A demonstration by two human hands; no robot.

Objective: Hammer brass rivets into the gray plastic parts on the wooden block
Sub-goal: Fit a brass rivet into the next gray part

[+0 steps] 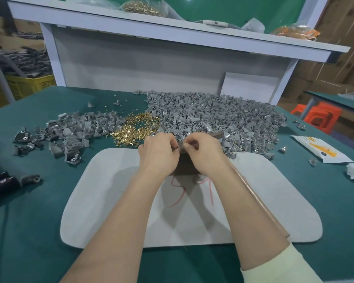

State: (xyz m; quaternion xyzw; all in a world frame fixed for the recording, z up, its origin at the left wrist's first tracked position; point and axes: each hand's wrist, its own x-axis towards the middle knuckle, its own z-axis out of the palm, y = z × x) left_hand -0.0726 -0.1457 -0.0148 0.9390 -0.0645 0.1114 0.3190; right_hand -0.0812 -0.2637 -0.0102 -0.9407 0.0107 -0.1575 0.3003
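1. The left hand [157,153] and right hand [204,155] meet fingertip to fingertip over the top edge of the wooden block [184,167], which stands on the gray mat [110,201]
2. Both hands have curled fingers; whether they pinch a part or a rivet, or nothing, is hidden, so I cannot tell
3. A wooden handle [262,203] runs along under the right forearm; its head end is hidden by the right hand
4. The brass rivets [137,127] lie loose on the green table [29,201] just behind the hands
5. The big pile of gray plastic parts [213,115] sits behind and to the right; a smaller heap [70,131] lies to the left
6. A white packet [323,152] lies at the far right
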